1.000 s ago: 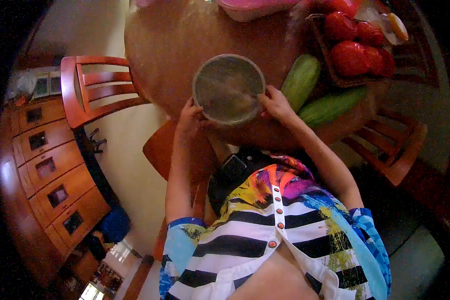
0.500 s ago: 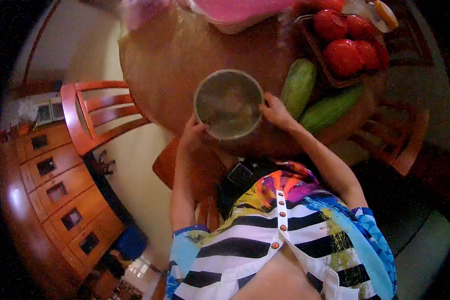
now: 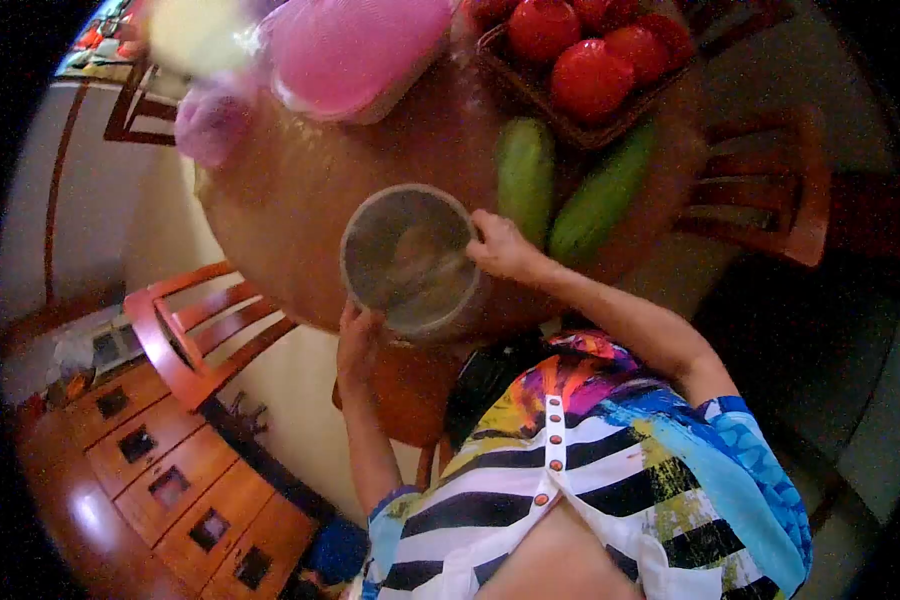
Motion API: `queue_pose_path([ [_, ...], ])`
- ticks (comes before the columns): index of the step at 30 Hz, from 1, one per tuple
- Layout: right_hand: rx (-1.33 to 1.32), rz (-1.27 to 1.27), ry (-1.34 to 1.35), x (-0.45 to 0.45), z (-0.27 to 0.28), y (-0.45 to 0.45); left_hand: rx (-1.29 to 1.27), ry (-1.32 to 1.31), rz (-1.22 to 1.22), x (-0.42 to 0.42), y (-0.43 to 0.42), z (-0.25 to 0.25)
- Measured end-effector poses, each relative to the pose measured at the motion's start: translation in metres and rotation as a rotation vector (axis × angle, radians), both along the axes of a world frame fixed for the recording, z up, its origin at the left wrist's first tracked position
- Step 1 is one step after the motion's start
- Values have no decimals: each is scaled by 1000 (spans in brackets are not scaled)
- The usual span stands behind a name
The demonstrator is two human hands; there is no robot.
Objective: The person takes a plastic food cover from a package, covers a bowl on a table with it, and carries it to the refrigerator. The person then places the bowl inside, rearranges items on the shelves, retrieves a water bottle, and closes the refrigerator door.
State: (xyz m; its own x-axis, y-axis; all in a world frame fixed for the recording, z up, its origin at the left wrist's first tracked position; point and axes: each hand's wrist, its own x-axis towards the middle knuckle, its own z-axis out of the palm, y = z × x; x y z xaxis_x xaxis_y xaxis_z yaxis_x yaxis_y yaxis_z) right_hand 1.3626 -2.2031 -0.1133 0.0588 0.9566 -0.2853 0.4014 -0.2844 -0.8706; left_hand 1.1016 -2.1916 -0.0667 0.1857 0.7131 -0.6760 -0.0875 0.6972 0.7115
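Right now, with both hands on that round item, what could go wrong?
Two risks, as I judge them. First, the left hand and right hand hold the round item only at its rim, so it might tip or slip if either grip loosens. Second, the right hand is close to the left-hand green vegetable; a careless swing that way might knock it and set it rolling.

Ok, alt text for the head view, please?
Left hand and right hand hold a round, pale-rimmed object by its edge at a brown table. Farther right lie two long green vegetables beside a basket of red produce.
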Motion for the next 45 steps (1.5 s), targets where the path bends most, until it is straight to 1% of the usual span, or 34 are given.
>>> queue_pose_path([
  [1,-3,20,2,2,11,0,-15,7,-30,0,-1,7],
  [2,-82,21,164,5,25,0,-9,21,-18,-3,-2,8],
  [3,-76,35,171,7,26,-2,19,-12,-11,-1,-3,7],
  [5,43,9,113,13,27,-6,52,-45,-20,3,-2,8],
  [6,59,-7,65,16,28,-7,55,-43,3,5,-3,10],
  [9,115,-56,113,25,42,-13,52,-47,-1,15,0,24],
  [10,6,-59,95,30,58,-13,46,-44,-1,19,3,29],
  [13,37,-105,151,43,69,-17,97,-101,-84,29,16,29],
  [15,80,-164,91,51,70,-21,105,-116,-163,34,27,20],
  [17,39,-189,107,62,78,-24,121,-114,-214,40,31,18],
  [20,-29,-276,106,77,87,-40,118,-153,-314,71,33,22],
  [22,5,-370,65,86,87,-51,94,-213,-260,91,35,19],
  [23,32,-416,28,91,88,-60,91,-224,-302,102,38,18],
  [24,33,-453,20,91,74,-79,69,-252,-394,108,33,18],
  [25,113,-535,-39,90,46,-96,48,-277,-481,114,30,17],
  [26,158,-584,-73,94,44,-109,44,-160,-569,125,28,27],
  [27,203,-633,-109,98,43,-121,51,-167,-592,139,23,32],
  [29,43,-707,99,111,83,-145,9,-317,-592,170,15,39],
  [30,46,-735,93,115,93,-158,-7,-286,-700,181,13,51],
  [31,83,-780,46,118,99,-172,-12,-285,-729,191,13,47],
  [33,108,-843,-7,126,102,-198,-73,-354,-918,220,15,41],
  [35,128,-832,-186,138,106,-221,-97,-394,-936,251,2,63],
  [36,122,-850,-193,138,112,-226,-117,-423,-940,262,-1,73],
  [38,114,-977,-80,138,122,-238,-160,-444,-992,280,-3,75],
  [39,112,-994,-91,147,129,-241,-200,-455,-1020,295,-2,82],
  [41,80,-1050,-107,162,138,-247,-192,-510,-1094,318,1,85],
  [42,81,-1063,-117,165,145,-247,-133,-406,-1148,327,0,97],
  [43,70,-1131,-108,166,151,-245,-71,-301,-1198,335,0,107],
  [44,69,-1198,-98,169,145,-249,-60,-308,-1208,340,-4,103],
  [45,40,-1216,-103,117,136,-251,-124,-386,-1193,290,-5,94],
])
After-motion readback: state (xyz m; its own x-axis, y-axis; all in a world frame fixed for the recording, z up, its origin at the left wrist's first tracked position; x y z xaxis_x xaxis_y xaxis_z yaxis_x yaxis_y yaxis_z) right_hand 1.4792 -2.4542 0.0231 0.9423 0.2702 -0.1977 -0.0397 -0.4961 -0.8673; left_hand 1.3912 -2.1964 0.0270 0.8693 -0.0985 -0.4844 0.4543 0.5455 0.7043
